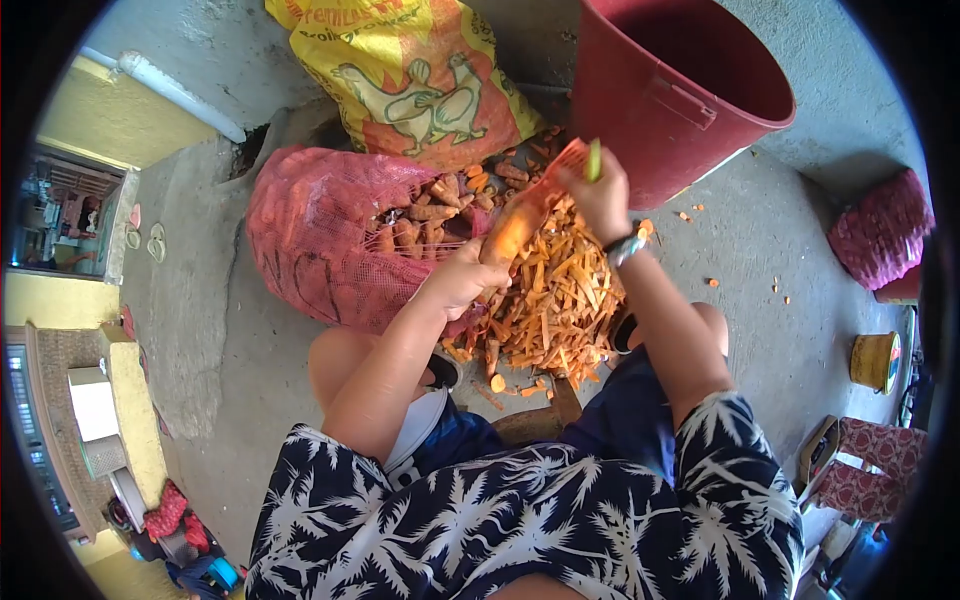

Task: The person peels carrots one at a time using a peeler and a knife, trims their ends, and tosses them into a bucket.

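My left hand (465, 277) is wrapped round the lower end of an orange carrot (512, 232), in front of my body. My right hand (600, 195) grips a peeler with a green handle (594, 160), close to the carrot's upper end; motion blurs it. Beneath both hands lies a heap of orange peelings (565, 300) on the floor. To the left, a red mesh sack (310, 235) lies on its side, with unpeeled carrots (405, 235) showing at its open mouth.
A large red bin (650, 110) stands at the upper right, beside a yellow printed sack (420, 90). Small orange scraps are scattered on the grey floor (740, 260). A yellow bucket (874, 361), a patterned chair (870, 465) and another mesh sack (880, 232) are far right.
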A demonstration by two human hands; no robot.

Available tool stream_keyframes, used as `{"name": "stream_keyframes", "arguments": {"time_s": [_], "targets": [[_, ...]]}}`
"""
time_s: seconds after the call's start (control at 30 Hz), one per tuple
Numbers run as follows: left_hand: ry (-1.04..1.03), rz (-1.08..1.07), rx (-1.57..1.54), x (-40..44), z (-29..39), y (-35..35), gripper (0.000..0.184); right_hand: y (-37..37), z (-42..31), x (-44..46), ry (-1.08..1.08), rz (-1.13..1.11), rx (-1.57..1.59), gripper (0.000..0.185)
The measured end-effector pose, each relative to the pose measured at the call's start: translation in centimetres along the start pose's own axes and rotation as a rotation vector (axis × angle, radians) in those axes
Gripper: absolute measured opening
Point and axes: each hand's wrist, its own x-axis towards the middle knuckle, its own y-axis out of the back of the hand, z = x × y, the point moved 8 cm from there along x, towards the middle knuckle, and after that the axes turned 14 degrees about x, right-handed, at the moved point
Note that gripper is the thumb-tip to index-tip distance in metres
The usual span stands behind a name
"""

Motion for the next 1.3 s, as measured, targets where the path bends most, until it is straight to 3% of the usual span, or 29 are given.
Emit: {"name": "stream_keyframes", "arguments": {"time_s": [0.07, 0.13, 0.2, 0.27, 0.3, 0.33, 0.37, 0.4, 0.43, 0.47, 0.5, 0.57, 0.63, 0.67, 0.7, 0.8, 0.87, 0.93, 1.0, 1.1, 1.13, 1.17, 1.23, 1.3], "targets": [[0.04, -0.004, -0.045, 0.0, -0.7, 0.2, 0.04, 4.0, 0.5, 2.4, 0.042, 0.217, -0.091, 0.022], [0.017, 0.006, -0.045, -0.4, -0.2, 0.3, 0.04, 6.2, 2.1, 3.6, -0.099, 0.326, 0.085, 0.018], [0.004, 0.023, 0.026, 0.3, -0.9, 0.6, 0.043, 3.3, -0.2, 2.2, -0.019, 0.158, 0.077, 0.019], [-0.013, 0.033, 0.098, 0.9, -1.1, 0.2, 0.046, -0.9, -3.1, -1.5, 0.228, 0.0, -0.025, 0.019], [-0.098, 0.088, 0.183, 0.8, -0.6, 0.1, 0.051, -0.7, -2.3, -0.9, 0.229, 0.004, -0.027, 0.019], [-0.178, 0.143, 0.268, 0.5, 0.1, 0.1, 0.056, 0.1, -1.1, -0.1, 0.194, 0.057, -0.075, 0.019], [-0.12, 0.124, 0.337, 0.4, -0.2, 0.0, 0.063, 1.2, 0.2, 0.4, 0.156, 0.11, -0.122, 0.02], [-0.118, 0.122, 0.339, 0.2, -0.3, -0.1, 0.063, 3.6, -1.0, 1.5, -0.057, 0.195, -0.095, 0.02], [-0.103, 0.151, 0.33, -0.2, -0.6, 0.2, 0.063, 6.1, 1.1, 3.0, -0.016, 0.305, -0.034, 0.02], [-0.087, 0.182, 0.321, -0.4, -0.6, 0.7, 0.063, 7.9, 4.0, 4.0, -0.15, 0.389, -0.042, 0.018], [-0.089, 0.185, 0.32, -0.4, -0.5, 1.0, 0.063, 6.9, 3.4, 3.9, -0.099, 0.321, 0.047, 0.02], [0.002, 0.099, 0.104, 0.3, -1.1, 1.2, 0.047, 3.4, 0.2, 1.4, 0.022, 0.158, 0.219, 0.027], [0.085, 0.029, -0.124, -0.1, -0.5, 0.4, 0.027, 1.0, -2.0, -1.8, 0.171, 0.114, 0.118, 0.028], [0.087, 0.027, -0.123, -0.3, -0.3, 0.3, 0.027, 0.6, -3.1, -2.4, 0.185, 0.083, 0.085, 0.027], [0.097, 0.008, -0.181, -0.5, -0.3, 0.1, 0.025, 2.1, 0.1, -0.8, -0.04, 0.133, 0.049, 0.025], [0.097, -0.042, -0.285, -1.4, -0.1, -0.2, 0.024, 6.4, 1.1, 2.4, -0.072, 0.378, 0.229, 0.02], [0.093, -0.066, -0.338, -1.5, -0.1, -0.2, 0.024, 4.9, 0.8, 1.6, -0.095, 0.294, 0.354, 0.021], [0.108, -0.087, -0.32, -0.9, -0.7, -0.1, 0.025, 1.5, -0.9, -1.1, 0.027, 0.148, 0.376, 0.028], [0.102, -0.09, -0.298, -0.6, -0.3, -0.3, 0.026, 1.2, -1.3, -1.1, 0.039, 0.078, 0.22, 0.03], [0.073, -0.1, -0.237, -0.9, -0.2, -0.2, 0.029, 5.9, 1.3, 2.6, 0.03, 0.326, -0.016, 0.021], [0.057, -0.111, -0.201, -1.1, -0.2, -0.1, 0.031, 6.2, 1.6, 2.9, 0.009, 0.366, 0.178, 0.019], [0.06, -0.109, -0.202, -1.0, -0.5, -0.1, 0.031, 5.2, 1.8, 2.9, -0.009, 0.283, 0.246, 0.018], [-0.061, 0.066, 0.151, -0.1, -0.4, 0.8, 0.038, 2.3, -1.1, 0.9, -0.095, 0.105, 0.256, 0.02], [-0.117, 0.134, 0.27, 0.3, -0.2, 0.7, 0.041, -1.2, -2.8, -1.9, 0.063, -0.066, 0.14, 0.027]]}}
